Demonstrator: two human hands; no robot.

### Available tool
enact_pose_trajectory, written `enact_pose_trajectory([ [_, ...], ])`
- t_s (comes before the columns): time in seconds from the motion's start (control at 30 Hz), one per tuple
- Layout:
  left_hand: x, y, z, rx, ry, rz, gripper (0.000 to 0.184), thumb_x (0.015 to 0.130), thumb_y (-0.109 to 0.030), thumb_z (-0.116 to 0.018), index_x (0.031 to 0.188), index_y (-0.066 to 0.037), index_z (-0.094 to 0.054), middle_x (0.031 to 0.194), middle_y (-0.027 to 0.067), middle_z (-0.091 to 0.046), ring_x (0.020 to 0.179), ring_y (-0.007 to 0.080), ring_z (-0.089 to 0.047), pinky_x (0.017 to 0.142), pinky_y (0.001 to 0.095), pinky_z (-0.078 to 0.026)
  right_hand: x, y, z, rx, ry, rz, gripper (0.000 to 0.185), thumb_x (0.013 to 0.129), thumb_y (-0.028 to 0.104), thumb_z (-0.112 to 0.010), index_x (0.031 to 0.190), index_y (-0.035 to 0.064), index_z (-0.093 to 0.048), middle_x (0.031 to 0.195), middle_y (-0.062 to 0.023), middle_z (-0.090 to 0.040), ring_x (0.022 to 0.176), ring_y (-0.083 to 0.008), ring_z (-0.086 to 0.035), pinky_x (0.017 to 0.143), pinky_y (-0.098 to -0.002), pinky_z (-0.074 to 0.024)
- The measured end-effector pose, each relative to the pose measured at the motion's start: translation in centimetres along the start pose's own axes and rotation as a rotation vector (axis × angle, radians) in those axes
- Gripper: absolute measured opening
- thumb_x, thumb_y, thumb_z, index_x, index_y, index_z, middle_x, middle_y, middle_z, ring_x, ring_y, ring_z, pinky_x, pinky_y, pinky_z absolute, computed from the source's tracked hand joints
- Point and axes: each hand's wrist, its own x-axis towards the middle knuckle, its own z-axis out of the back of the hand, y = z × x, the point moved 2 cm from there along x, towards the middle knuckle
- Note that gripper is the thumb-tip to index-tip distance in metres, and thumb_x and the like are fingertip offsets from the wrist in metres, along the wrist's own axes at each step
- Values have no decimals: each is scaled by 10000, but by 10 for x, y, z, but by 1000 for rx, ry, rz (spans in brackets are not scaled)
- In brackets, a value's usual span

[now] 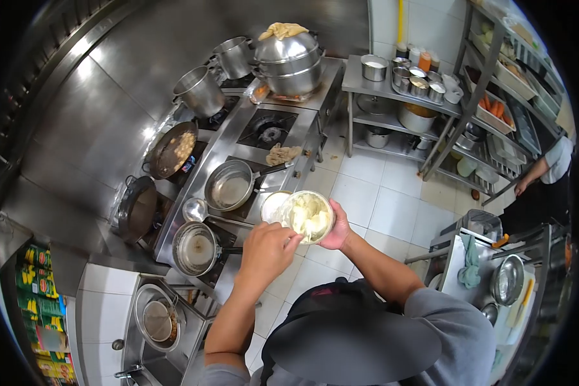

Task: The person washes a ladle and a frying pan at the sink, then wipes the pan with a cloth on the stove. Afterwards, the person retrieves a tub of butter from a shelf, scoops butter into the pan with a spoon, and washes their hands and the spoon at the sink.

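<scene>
My right hand (336, 226) is wrapped round the side of a round clear tub (332, 222) holding a pale yellow, creamy, butter-like mass (310, 215). At the tub's near left rim is my left hand (268, 249), its fingers pinched together; what they hold, if anything, is hidden. A round white lid or dish (274, 203) shows just left of the tub, partly covered by it. Beyond my left hand, on the stove, sit a saucepan (230, 184), a second saucepan (196, 249) and a ladle (195, 210).
Two woks, one with food pieces (177, 153) and one dark (137, 209), stand along the back burners. A large steamer pot (289, 67) is at the far end. Steel shelving (399, 106) stands right, a sink (157, 360) lower left. Another person's arm (535, 174) shows far right.
</scene>
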Motion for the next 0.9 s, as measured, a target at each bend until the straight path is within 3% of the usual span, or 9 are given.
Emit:
enact_pose_trajectory([
  [0.13, 18, 0, -39, 54, 190, 85, 227, 805, -313, -687, 771, -95, -740, 689, 106, -625, 710, 317, -619, 635, 445, -480, -17, 20, 14, -45, -25, 57, 773, 834, 672, -500, 1424, 174, -450, 1450, -111, -459, 1334, -324, -433, 1082, -552, -348],
  [0.33, 44, -5, -58, 142, 381, 96, 202, 788, -277, -657, 767, -91, -733, 792, 133, -681, 794, 352, -657, 704, 465, -518, -33, 32, 27, -24, -68, 119, 696, 887, 617, -463, 1405, 152, -465, 1414, -122, -497, 1284, -329, -489, 1044, -557, -394],
  [0.4, 47, -5, -64, 224, 501, 84, 190, 761, -194, -629, 754, -26, -716, 857, 181, -693, 799, 346, -671, 717, 470, -534, -37, 30, 28, -27, -104, 135, 696, 887, 619, -461, 1402, 151, -468, 1400, -120, -510, 1271, -331, -501, 1020, -568, -415],
  [0.53, 50, 9, -80, 325, 518, 30, 202, 776, -237, -627, 750, -55, -711, 802, 169, -677, 770, 369, -659, 690, 481, -527, -38, 25, 37, -4, -116, 118, 688, 881, 620, -472, 1391, 157, -481, 1386, -119, -521, 1261, -334, -508, 1011, -589, -414],
  [0.6, 55, 11, -80, 418, 350, -25, 246, 781, -240, -619, 766, -4, -689, 780, 193, -672, 747, 389, -659, 670, 486, -534, -39, 22, 39, -28, -172, 119, 680, 868, 629, -491, 1366, 166, -506, 1367, -114, -535, 1239, -334, -523, 995, -589, -425],
  [0.73, 71, 17, -77, 428, 308, 66, 275, 798, -244, -617, 794, 25, -680, 779, 201, -672, 734, 403, -658, 676, 492, -537, -35, 17, 48, 1, -194, 118, 677, 851, 643, -508, 1344, 180, -526, 1342, -108, -551, 1209, -329, -539, 968, -578, -443],
  [0.83, 77, 17, -78, 365, 336, 107, 260, 807, -232, -639, 791, 24, -680, 812, 219, -671, 723, 404, -658, 699, 490, -536, -32, 13, 46, -7, -184, 104, 679, 841, 657, -514, 1333, 189, -535, 1322, -103, -564, 1193, -321, -544, 957, -565, -446],
  [0.9, 76, 23, -84, 216, 555, -2, 219, 826, -187, -647, 785, 25, -681, 825, 242, -667, 736, 401, -660, 716, 494, -528, -29, 10, 49, 34, -201, 93, 683, 839, 665, -512, 1331, 192, -536, 1313, -102, -571, 1179, -321, -552, 968, -571, -433],
])
